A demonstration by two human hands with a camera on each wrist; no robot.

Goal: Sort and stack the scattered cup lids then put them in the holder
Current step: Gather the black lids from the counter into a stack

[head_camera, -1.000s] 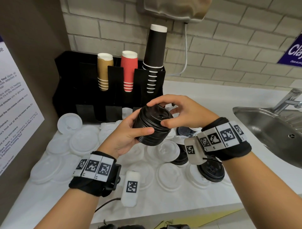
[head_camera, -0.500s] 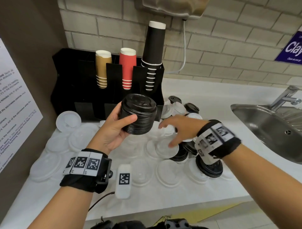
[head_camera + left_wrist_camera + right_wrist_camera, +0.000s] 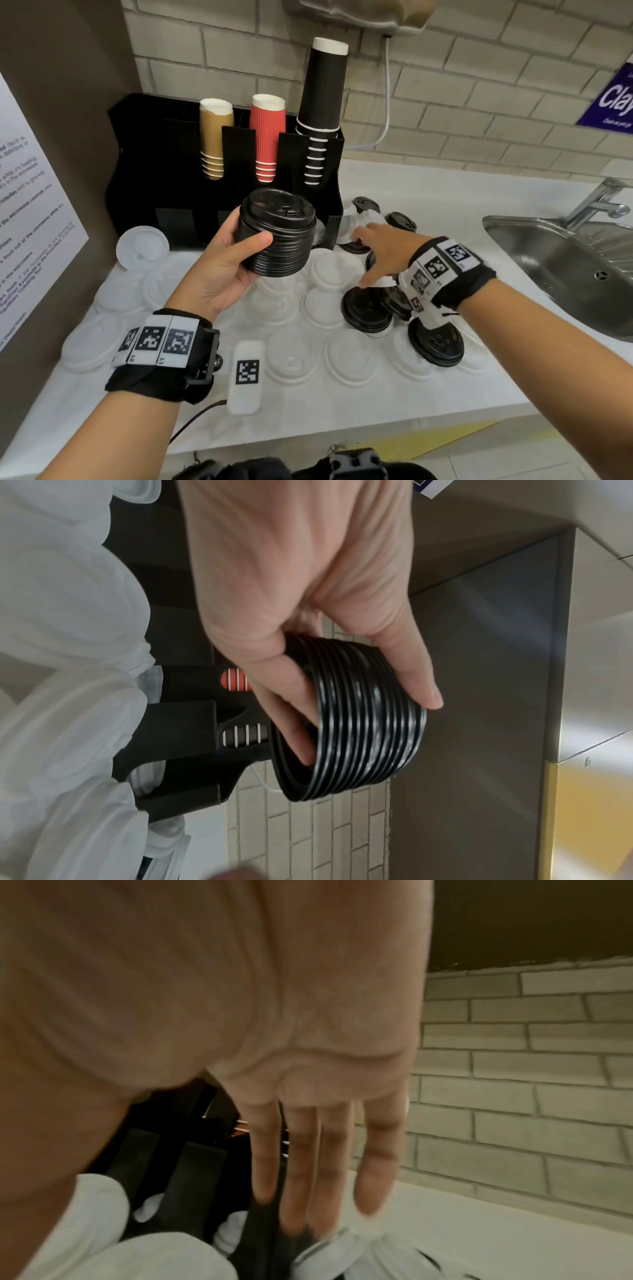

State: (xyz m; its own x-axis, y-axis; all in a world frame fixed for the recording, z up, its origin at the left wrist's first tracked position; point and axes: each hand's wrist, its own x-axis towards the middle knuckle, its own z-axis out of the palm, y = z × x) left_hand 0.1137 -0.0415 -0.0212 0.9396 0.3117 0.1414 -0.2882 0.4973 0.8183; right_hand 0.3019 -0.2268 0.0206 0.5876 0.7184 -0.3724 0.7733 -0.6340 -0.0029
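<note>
My left hand [image 3: 236,260] grips a tall stack of black lids [image 3: 277,236] [image 3: 366,723], held above the counter in front of the black holder [image 3: 164,171]. Thumb and fingers wrap round the stack's ribbed side. My right hand [image 3: 373,250] [image 3: 318,1164] reaches to the right of the holder with straight fingers and holds nothing. Its fingertips hover over loose black lids [image 3: 400,221] and white lids [image 3: 363,219] near the holder's right corner. More black lids [image 3: 366,308] lie below that wrist. White lids [image 3: 291,356] cover the counter.
The holder carries stacks of tan cups [image 3: 214,137], red cups [image 3: 267,137] and black cups [image 3: 322,109]. A steel sink [image 3: 565,267] with a tap [image 3: 596,202] sits at the right. A brown wall panel with a white notice [image 3: 30,212] bounds the left. The counter edge runs along the front.
My right hand left the top of the black stack and moved right and forward, toward the loose lids beside the holder. The left hand lifted the stack slightly toward the holder.
</note>
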